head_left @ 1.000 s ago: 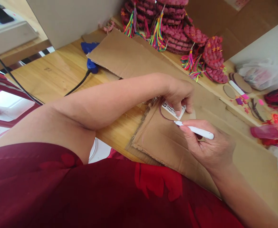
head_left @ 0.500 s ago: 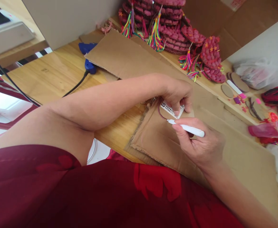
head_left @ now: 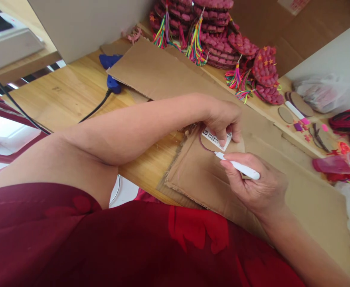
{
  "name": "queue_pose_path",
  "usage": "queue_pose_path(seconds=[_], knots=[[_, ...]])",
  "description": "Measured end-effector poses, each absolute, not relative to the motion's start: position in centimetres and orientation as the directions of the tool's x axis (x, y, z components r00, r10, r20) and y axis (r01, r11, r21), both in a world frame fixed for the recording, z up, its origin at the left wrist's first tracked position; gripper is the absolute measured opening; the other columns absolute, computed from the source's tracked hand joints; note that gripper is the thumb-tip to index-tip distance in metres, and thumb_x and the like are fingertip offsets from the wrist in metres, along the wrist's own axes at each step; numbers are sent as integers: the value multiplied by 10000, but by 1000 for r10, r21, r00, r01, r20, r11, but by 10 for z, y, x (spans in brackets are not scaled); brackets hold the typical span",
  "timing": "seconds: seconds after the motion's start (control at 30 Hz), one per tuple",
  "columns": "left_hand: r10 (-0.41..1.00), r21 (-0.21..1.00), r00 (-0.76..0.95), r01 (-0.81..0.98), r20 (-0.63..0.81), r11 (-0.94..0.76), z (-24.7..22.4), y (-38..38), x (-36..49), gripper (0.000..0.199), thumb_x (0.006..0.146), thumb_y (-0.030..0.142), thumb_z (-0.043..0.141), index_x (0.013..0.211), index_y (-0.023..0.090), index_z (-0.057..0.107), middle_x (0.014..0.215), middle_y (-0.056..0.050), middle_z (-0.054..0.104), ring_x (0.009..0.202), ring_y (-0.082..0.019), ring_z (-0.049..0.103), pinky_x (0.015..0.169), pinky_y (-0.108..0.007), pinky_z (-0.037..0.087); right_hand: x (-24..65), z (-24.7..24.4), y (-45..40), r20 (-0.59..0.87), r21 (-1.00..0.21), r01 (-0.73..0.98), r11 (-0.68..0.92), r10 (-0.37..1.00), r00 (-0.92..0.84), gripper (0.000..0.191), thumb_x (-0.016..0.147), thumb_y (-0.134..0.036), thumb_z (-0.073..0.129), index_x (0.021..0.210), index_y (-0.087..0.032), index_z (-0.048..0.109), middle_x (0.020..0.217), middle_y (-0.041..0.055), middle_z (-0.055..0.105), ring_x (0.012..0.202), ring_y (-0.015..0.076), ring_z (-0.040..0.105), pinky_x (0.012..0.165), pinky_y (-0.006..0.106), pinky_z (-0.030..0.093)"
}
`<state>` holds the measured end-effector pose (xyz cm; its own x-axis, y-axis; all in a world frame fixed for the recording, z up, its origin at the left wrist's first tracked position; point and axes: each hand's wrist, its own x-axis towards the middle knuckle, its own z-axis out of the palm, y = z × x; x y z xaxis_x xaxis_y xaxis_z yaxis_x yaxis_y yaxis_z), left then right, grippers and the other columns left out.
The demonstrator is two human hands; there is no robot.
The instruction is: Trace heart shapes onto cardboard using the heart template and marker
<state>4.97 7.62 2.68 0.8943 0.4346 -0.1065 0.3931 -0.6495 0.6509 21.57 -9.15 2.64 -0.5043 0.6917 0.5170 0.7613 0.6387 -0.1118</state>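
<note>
My left hand [head_left: 224, 117] presses its bent fingertips onto a round cardboard piece [head_left: 237, 144] that carries a white printed label [head_left: 212, 138]. The disc lies flat on a larger cardboard sheet [head_left: 189, 171]. Part of its outline is hidden under my fingers and behind my right hand. In my right hand [head_left: 257, 185] is a white marker pen [head_left: 242, 169], pinched between thumb and fingers. Its tip touches the near edge of the disc, where a dark purplish line [head_left: 204, 148] curves along the left side.
Behind the cardboard stand stacks of pink braided pieces [head_left: 216, 44] with colourful tassels [head_left: 195, 44]. A blue glue gun [head_left: 113, 81] with a black cable lies at the left. On the right are cardboard ovals [head_left: 300, 104], a plastic bag [head_left: 321, 93], yarn [head_left: 348, 123] and a pink bottle [head_left: 332, 163].
My right hand and the marker pen have slid slightly right and toward me along the disc's edge, and the curved line is longer. My left hand stays in place.
</note>
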Motion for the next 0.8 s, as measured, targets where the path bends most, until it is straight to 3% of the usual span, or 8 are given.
queue_pose_path(seconds=[0.33, 0.57, 0.8], knots=[[453, 596, 886, 417, -99, -686, 28, 75, 51, 529, 759, 210, 863, 1279, 266, 782, 1026, 43, 703, 938, -127, 563, 810, -218, 347, 217, 29, -94, 521, -60, 763, 643, 672, -526, 76, 965, -271, 707, 929, -206, 722, 783, 36, 779, 649, 158, 712, 597, 261, 512], [450, 597, 887, 416, -101, -686, 30, 73, 51, 529, 766, 221, 863, 1287, 263, 780, 1001, 27, 721, 902, -140, 574, 786, -227, 362, 226, 37, -99, 547, -240, 821, 519, 770, -327, 56, 954, -295, 725, 980, -253, 750, 791, -1, 789, 557, 130, 643, 538, 285, 474], [465, 587, 881, 421, -83, -691, 32, 72, 50, 497, 730, 201, 878, 1211, 311, 820, 976, 21, 734, 848, -150, 588, 764, -253, 385, 227, 38, -99, 538, -240, 827, 508, 779, -322, 75, 962, -295, 707, 941, -235, 746, 735, -11, 761, 465, 93, 530, 490, 266, 429]])
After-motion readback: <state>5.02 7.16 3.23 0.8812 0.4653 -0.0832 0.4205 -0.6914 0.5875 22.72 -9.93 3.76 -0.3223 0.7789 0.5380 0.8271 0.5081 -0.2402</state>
